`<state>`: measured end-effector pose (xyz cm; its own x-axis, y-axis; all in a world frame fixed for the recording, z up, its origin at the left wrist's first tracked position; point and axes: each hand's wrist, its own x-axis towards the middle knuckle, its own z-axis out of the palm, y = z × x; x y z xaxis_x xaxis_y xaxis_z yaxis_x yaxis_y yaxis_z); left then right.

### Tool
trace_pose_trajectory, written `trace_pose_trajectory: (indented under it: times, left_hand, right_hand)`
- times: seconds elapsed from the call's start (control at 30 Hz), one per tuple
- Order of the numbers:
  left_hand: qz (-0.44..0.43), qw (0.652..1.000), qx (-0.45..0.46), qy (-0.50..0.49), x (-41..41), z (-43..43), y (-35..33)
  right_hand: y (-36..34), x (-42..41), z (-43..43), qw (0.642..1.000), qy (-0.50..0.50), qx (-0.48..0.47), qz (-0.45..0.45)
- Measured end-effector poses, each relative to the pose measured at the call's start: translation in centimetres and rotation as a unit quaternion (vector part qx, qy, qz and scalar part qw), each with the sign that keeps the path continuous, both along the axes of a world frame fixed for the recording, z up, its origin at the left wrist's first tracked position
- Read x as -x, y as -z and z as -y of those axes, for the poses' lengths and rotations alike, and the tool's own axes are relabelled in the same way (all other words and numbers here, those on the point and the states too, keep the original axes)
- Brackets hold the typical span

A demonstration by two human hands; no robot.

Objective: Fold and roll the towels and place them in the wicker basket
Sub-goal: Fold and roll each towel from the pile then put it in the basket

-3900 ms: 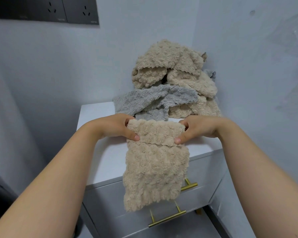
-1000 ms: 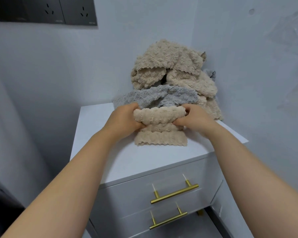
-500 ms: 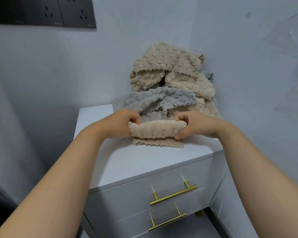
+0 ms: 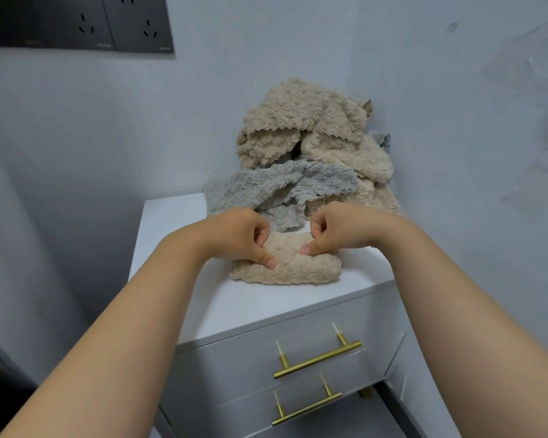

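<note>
Change: the beige towel (image 4: pixel 293 268), which a few seconds back hung as a long folded strip over the front edge of the table (image 4: pixel 171 226), is now wound up completely. The short loose tail we saw half a second ago is gone, and the roll lies on the table top.
Hands: our left hand (image 4: pixel 238 235) and right hand (image 4: pixel 337 232) have come in from the roll's two ends to its middle.
Grip: each grip is closed on the roll, with the thumb pressed into its near face and the fingers curled over the far side. Neither hand holds anything else.
Meaning: we judge the rolling of this towel finished, so what remains for it is the carry to the wicker basket. The roll looks soft and could spring open if we let go carelessly.
Basket: the wicker basket is not in view, so we cannot tell where it stands or what it holds.
Pile: the towel pile (image 4: pixel 307 121) sits in the corner just behind our hands, beige ones on top and a grey towel (image 4: pixel 266 188) draped along its foot. All are unfolded, so most of the task remains.
Drawers: two drawers (image 4: pixel 253 352) under the table top are both closed, their contents hidden.
</note>
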<state>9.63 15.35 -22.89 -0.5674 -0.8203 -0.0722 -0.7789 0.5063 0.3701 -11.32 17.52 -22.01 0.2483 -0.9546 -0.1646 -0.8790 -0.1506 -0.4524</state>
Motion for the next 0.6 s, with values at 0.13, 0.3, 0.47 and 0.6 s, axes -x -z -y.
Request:
trace_pose_trajectory:
  times: [0.13, 0.3, 0.47, 0.6]
  left_hand:
    - [0.026, 1.0, -0.004, -0.012, 0.1, 0.1, 0.2]
    - [0.037, 0.999, -0.008, -0.007, 0.2, 0.3, 0.6]
    - [-0.078, 0.995, -0.061, -0.023, -0.2, 0.4, 1.4]
    - [-0.209, 0.968, -0.121, -0.064, 0.0, 0.4, 1.9]
  right_hand:
    - [0.7, -0.5, 0.1, 0.999, -0.001, -0.036, -0.031]
    - [1.4, 0.4, 0.3, 0.995, -0.02, -0.091, 0.036]
    - [2.2, 2.0, -0.1, 0.963, -0.009, -0.128, 0.237]
    - [3.5, 2.9, -0.4, 0.864, 0.038, -0.13, 0.485]
